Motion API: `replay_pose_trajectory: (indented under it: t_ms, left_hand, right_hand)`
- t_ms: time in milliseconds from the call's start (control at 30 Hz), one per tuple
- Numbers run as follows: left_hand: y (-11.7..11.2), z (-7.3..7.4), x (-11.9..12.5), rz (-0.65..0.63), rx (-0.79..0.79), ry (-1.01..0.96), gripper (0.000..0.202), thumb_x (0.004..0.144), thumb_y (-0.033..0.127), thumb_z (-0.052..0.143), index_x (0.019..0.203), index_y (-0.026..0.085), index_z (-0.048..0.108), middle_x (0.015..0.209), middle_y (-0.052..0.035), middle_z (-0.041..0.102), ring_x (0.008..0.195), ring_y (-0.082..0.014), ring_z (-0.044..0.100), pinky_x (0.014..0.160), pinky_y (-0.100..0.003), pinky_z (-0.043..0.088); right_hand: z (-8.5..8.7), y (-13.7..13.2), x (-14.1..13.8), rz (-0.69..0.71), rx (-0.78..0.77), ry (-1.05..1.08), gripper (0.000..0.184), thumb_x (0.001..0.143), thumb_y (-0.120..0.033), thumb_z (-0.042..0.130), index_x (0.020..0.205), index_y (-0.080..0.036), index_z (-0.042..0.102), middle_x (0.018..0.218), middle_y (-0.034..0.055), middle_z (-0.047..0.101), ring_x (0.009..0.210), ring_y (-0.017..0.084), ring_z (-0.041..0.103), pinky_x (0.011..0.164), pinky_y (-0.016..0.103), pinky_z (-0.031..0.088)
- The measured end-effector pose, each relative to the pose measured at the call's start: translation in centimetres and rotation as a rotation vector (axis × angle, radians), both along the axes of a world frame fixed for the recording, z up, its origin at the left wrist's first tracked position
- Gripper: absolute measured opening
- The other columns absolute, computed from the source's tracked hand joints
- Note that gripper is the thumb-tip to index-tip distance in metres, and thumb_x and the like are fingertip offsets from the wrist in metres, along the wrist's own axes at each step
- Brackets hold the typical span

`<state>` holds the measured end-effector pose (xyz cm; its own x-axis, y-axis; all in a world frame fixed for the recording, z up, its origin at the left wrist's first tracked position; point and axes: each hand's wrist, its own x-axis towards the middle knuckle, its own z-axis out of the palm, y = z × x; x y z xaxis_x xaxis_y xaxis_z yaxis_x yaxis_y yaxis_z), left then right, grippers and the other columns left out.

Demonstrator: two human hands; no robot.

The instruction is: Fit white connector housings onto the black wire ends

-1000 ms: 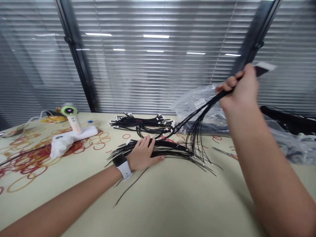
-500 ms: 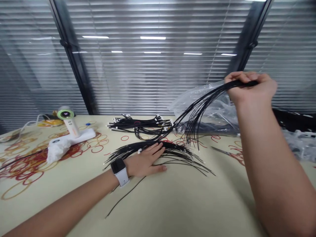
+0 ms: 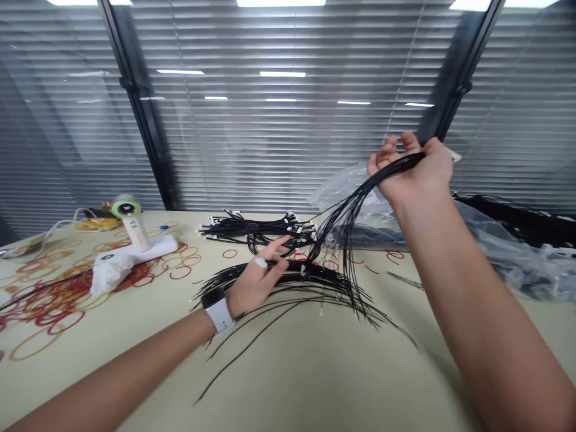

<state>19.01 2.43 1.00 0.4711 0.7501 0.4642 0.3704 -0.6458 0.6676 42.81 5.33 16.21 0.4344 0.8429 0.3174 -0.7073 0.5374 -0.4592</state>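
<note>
My right hand (image 3: 416,168) is raised at the right, with a bunch of thin black cables (image 3: 360,192) held across its palm. Several of its fingers are lifted away from the cables. The loose ends droop from it towards the table. My left hand (image 3: 258,279), with a watch at the wrist, is just over a spread pile of black cables (image 3: 328,277). Its thumb and fingers are apart, and part of the pile is hidden behind them. Something small and white shows at its fingers. Behind lies a bundle of black cables with white connectors (image 3: 252,226).
Red and yellow rubber bands (image 3: 49,294) are strewn over the left of the table, beside a white handheld fan (image 3: 135,231). A clear plastic bag (image 3: 337,186) stands behind the cables. Scissors (image 3: 405,279) lie to the right, near more bagged things (image 3: 517,258).
My right hand has moved left, and its fingers have loosened somewhat around the cables, whose ends hang lower over the pile. My left hand has lifted from flat on the pile, its fingers now bent.
</note>
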Motion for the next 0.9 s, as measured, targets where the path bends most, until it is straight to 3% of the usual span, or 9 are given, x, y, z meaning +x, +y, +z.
replay_pose_trajectory:
  t_ms: [67, 133, 267, 500, 567, 700, 800, 867, 900]
  left_hand:
    - [0.9, 0.9, -0.4, 0.078, -0.250, -0.302, 0.047, 0.087, 0.048, 0.038, 0.124, 0.019, 0.043, 0.100, -0.0073, 0.058, 0.079, -0.0150, 0.057, 0.075, -0.027, 0.046]
    - [1.9, 1.9, -1.1, 0.130, -0.351, -0.418, 0.050, 0.085, 0.050, 0.040, 0.122, 0.017, 0.043, 0.078, -0.0047, 0.059, 0.062, -0.0119, 0.056, 0.060, -0.022, 0.046]
    - [3.9, 2.8, -3.1, 0.148, -0.544, -0.576, 0.048, 0.083, 0.054, 0.042, 0.104, 0.012, 0.053, 0.083, -0.0078, 0.060, 0.064, -0.0097, 0.058, 0.061, -0.017, 0.048]
    - [3.4, 1.8, -2.9, -0.015, -0.861, -0.645, 0.066, 0.085, 0.062, 0.022, 0.099, 0.005, 0.052, 0.107, -0.0207, 0.056, 0.086, -0.0179, 0.060, 0.074, -0.024, 0.051]
    - [2.6, 1.9, -2.1, -0.071, -0.846, -0.639, 0.062, 0.086, 0.059, 0.024, 0.106, 0.005, 0.047, 0.115, -0.0212, 0.052, 0.098, -0.0197, 0.056, 0.083, -0.025, 0.048]
    - [1.5, 2.3, -1.1, -0.109, -0.590, -0.523, 0.039, 0.091, 0.034, 0.032, 0.124, 0.014, 0.032, 0.134, -0.0105, 0.035, 0.119, -0.0146, 0.040, 0.100, -0.026, 0.036]
    - [0.8, 1.8, -0.7, -0.096, -0.542, -0.366, 0.045, 0.084, 0.040, 0.048, 0.122, 0.017, 0.041, 0.129, -0.0096, 0.041, 0.117, -0.0217, 0.041, 0.100, -0.035, 0.035]
    - [0.1, 0.9, -0.5, -0.104, -0.474, -0.160, 0.058, 0.075, 0.050, 0.057, 0.120, 0.016, 0.047, 0.125, -0.0120, 0.046, 0.116, -0.0285, 0.040, 0.099, -0.043, 0.031]
    - [-0.2, 0.3, -0.4, -0.100, -0.327, 0.074, 0.068, 0.073, 0.057, 0.054, 0.126, 0.017, 0.042, 0.129, -0.0118, 0.041, 0.120, -0.0297, 0.034, 0.101, -0.045, 0.027]
  right_hand:
    - [0.2, 0.1, 0.4, -0.248, -0.049, -0.113, 0.041, 0.089, -0.043, 0.017, 0.072, -0.018, 0.046, 0.076, 0.0033, 0.052, 0.061, 0.010, 0.052, 0.048, 0.023, 0.040]
    - [0.6, -0.1, 1.3, -0.378, -0.056, -0.174, 0.043, 0.089, -0.044, 0.016, 0.075, -0.019, 0.049, 0.079, 0.0054, 0.054, 0.068, 0.012, 0.055, 0.049, 0.023, 0.040]
    - [0.5, -0.4, 3.1, -0.094, -0.011, -0.052, 0.041, 0.088, -0.043, 0.011, 0.089, -0.023, 0.048, 0.095, 0.0072, 0.057, 0.076, 0.013, 0.059, 0.057, 0.030, 0.045]
    - [-1.0, 0.6, 1.1, 0.020, -0.274, 0.066, 0.041, 0.088, -0.038, 0.011, 0.095, -0.020, 0.047, 0.095, 0.0086, 0.055, 0.077, 0.013, 0.060, 0.052, 0.029, 0.045]
    - [-0.9, 0.4, 0.2, 0.063, -0.322, 0.116, 0.036, 0.088, -0.036, 0.011, 0.090, -0.021, 0.044, 0.092, 0.0064, 0.053, 0.078, 0.013, 0.060, 0.053, 0.030, 0.047]
    - [-0.4, -0.5, -0.9, -0.026, -0.358, 0.230, 0.021, 0.085, -0.031, 0.017, 0.075, -0.022, 0.033, 0.092, 0.0029, 0.046, 0.089, 0.018, 0.057, 0.050, 0.031, 0.049]
    - [-0.1, -0.7, -1.1, -0.093, -0.369, 0.246, 0.014, 0.083, -0.026, 0.018, 0.072, -0.021, 0.026, 0.096, 0.0033, 0.042, 0.095, 0.020, 0.053, 0.049, 0.032, 0.049]
    - [-0.2, -0.6, -1.2, -0.114, -0.374, 0.201, 0.014, 0.082, -0.022, 0.015, 0.071, -0.021, 0.024, 0.095, 0.0049, 0.039, 0.095, 0.020, 0.050, 0.049, 0.033, 0.049]
    - [-0.2, -0.6, -1.3, -0.119, -0.347, 0.157, 0.016, 0.082, -0.022, 0.012, 0.070, -0.021, 0.023, 0.094, 0.0057, 0.038, 0.095, 0.020, 0.049, 0.049, 0.034, 0.049]
